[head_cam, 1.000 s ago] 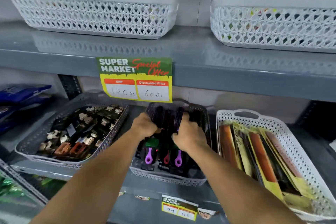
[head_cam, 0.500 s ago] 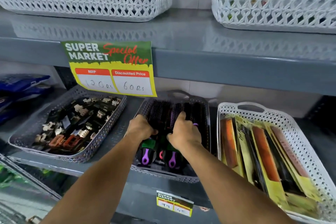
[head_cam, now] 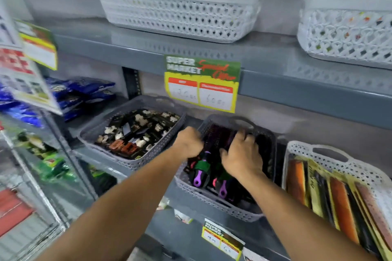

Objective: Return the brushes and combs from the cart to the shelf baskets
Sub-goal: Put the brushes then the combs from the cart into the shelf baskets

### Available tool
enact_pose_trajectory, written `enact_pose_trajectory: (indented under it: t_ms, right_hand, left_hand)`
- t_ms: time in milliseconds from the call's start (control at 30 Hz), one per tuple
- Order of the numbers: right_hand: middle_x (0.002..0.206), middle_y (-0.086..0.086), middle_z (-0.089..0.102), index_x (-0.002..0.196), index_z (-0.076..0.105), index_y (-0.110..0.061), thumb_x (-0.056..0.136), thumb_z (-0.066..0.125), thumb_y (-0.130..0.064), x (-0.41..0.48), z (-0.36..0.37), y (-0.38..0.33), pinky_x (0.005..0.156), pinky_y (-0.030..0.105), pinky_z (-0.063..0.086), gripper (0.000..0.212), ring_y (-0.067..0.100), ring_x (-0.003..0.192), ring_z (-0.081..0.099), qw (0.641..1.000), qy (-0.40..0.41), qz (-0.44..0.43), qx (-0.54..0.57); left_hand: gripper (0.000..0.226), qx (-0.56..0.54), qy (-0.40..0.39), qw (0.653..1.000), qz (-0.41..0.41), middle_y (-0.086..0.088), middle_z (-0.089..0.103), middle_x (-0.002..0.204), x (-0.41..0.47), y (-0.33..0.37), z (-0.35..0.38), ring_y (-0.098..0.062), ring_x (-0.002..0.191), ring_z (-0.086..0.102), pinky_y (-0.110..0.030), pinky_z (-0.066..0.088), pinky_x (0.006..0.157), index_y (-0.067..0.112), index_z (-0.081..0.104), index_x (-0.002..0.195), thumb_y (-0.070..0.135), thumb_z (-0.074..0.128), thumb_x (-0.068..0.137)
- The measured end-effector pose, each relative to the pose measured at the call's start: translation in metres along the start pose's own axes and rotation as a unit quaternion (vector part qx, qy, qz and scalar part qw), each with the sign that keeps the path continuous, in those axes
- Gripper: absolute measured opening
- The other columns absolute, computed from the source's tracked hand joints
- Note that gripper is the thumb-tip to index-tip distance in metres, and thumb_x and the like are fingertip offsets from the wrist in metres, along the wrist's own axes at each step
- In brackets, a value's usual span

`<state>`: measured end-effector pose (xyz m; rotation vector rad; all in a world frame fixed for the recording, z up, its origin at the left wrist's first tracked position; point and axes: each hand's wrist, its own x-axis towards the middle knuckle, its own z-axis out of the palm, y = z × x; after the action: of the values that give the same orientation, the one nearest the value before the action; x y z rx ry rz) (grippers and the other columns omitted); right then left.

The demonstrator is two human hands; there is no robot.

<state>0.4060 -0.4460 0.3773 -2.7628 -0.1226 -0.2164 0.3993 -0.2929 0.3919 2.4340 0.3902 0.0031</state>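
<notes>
Both hands reach into the grey plastic basket [head_cam: 212, 199] at the shelf's front edge. The left hand [head_cam: 189, 141] looks curled shut on the round black brushes with purple handles [head_cam: 214, 167]; the right hand [head_cam: 241, 155] lies open on them.

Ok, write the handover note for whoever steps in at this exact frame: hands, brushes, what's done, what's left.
Left hand: fist closed at the left rim of the grey basket, apparently on the brush heads; exact grip hidden.
Right hand: fingers spread, resting on the round brushes, not gripping.
Brushes lie in the grey basket on the middle shelf, purple handles toward the front.
Done: these brushes are in.
Left: tidy them, let go. The cart is out of view, so what remains there can't be told.
</notes>
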Motion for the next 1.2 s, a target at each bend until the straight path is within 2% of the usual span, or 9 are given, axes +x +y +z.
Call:
enact_pose_trajectory:
  t_ms: [100, 200, 300, 400, 567, 733, 933, 1067, 1200]
  right_hand:
    - [0.135, 0.022, 0.039, 0.14, 0.025, -0.009, 0.082, 0.062, -0.04, 0.004, -0.014, -0.033, 0.088, 0.047, 0.045, 0.076, 0.042, 0.122, 0.041, 0.997, 0.0, -0.073, 0.01]
    - [0.134, 0.02, 0.04, 0.143, 0.023, -0.011, 0.083, 0.061, -0.037, 0.0, -0.016, -0.074, 0.088, 0.048, 0.044, 0.075, 0.042, 0.121, 0.042, 0.987, 0.005, -0.158, 0.039]
    - [0.138, 0.019, 0.038, 0.142, 0.027, -0.011, 0.083, 0.062, -0.033, -0.026, -0.003, -0.13, 0.091, 0.049, 0.043, 0.072, 0.041, 0.122, 0.042, 0.956, -0.016, -0.277, 0.095]
    - [0.14, 0.019, 0.04, 0.141, 0.03, -0.008, 0.084, 0.062, -0.031, -0.06, 0.016, -0.182, 0.093, 0.048, 0.04, 0.069, 0.039, 0.122, 0.042, 0.918, -0.033, -0.377, 0.121]
    - [0.145, 0.013, 0.038, 0.141, 0.03, -0.011, 0.088, 0.054, -0.033, -0.126, 0.052, -0.256, 0.096, 0.044, 0.037, 0.063, 0.034, 0.126, 0.039, 0.862, -0.109, -0.477, 0.133]
    - [0.144, 0.01, 0.037, 0.14, 0.028, -0.015, 0.087, 0.055, -0.032, -0.187, 0.092, -0.311, 0.093, 0.045, 0.039, 0.062, 0.034, 0.124, 0.04, 0.833, -0.18, -0.513, 0.102]
    - [0.127, 0.013, 0.046, 0.137, 0.028, -0.018, 0.087, 0.055, -0.028, -0.242, 0.168, -0.348, 0.071, 0.038, 0.039, 0.058, 0.034, 0.102, 0.051, 0.819, -0.278, -0.495, 0.077]
    - [0.136, 0.017, 0.042, 0.144, 0.022, -0.015, 0.088, 0.056, -0.024, -0.266, 0.222, -0.355, 0.079, 0.041, 0.042, 0.066, 0.036, 0.108, 0.05, 0.815, -0.351, -0.459, 0.048]
    - [0.119, 0.016, 0.055, 0.136, 0.034, -0.013, 0.085, 0.059, -0.021, -0.281, 0.276, -0.353, 0.07, 0.038, 0.049, 0.057, 0.032, 0.091, 0.058, 0.804, -0.422, -0.42, 0.006]
  left_hand:
    - [0.022, -0.037, 0.056, 0.998, 0.018, -0.021, 0.07, 0.102, -0.017, -0.012, -0.045, -0.036, 0.101, 0.063, -0.036, 0.05, 0.083, -0.001, 0.069, 0.098, 0.01, 0.056, 0.084]
    - [0.02, -0.038, 0.106, 0.994, 0.011, -0.023, 0.07, 0.087, -0.039, -0.032, -0.091, -0.037, 0.093, 0.064, -0.04, 0.049, 0.072, -0.002, 0.066, 0.075, 0.009, 0.054, 0.086]
    - [0.021, -0.046, 0.18, 0.981, -0.054, -0.024, 0.072, 0.094, -0.079, -0.077, -0.136, -0.035, 0.092, 0.066, -0.039, 0.051, 0.073, -0.003, 0.071, 0.081, 0.002, 0.052, 0.086]
    - [0.022, 0.038, 0.24, 0.963, -0.113, -0.025, 0.07, 0.099, -0.129, -0.129, -0.173, -0.038, 0.093, 0.065, -0.039, 0.05, 0.078, -0.004, 0.071, 0.089, 0.005, 0.052, 0.085]
    - [0.021, 0.105, 0.295, 0.915, -0.255, -0.03, 0.067, 0.102, -0.216, -0.226, -0.205, -0.043, 0.097, 0.062, -0.036, 0.046, 0.075, -0.004, 0.064, 0.088, 0.011, 0.05, 0.086]
    - [0.029, 0.044, 0.334, 0.866, -0.37, -0.026, 0.066, 0.116, -0.279, -0.312, -0.205, -0.04, 0.107, 0.061, -0.039, 0.05, 0.09, -0.002, 0.066, 0.109, 0.013, 0.055, 0.087]
    - [0.025, -0.082, 0.331, 0.827, -0.447, -0.018, 0.068, 0.104, -0.307, -0.403, -0.168, -0.033, 0.098, 0.064, -0.04, 0.054, 0.089, -0.001, 0.065, 0.106, 0.01, 0.053, 0.087]
    - [0.027, -0.17, 0.296, 0.799, -0.495, -0.025, 0.064, 0.112, -0.303, -0.449, -0.13, -0.039, 0.103, 0.063, -0.048, 0.054, 0.091, -0.005, 0.059, 0.11, 0.003, 0.049, 0.087]
    - [0.028, -0.204, 0.247, 0.78, -0.537, -0.024, 0.062, 0.114, -0.298, -0.491, -0.081, -0.036, 0.101, 0.063, -0.043, 0.055, 0.087, -0.004, 0.058, 0.113, 0.002, 0.048, 0.087]
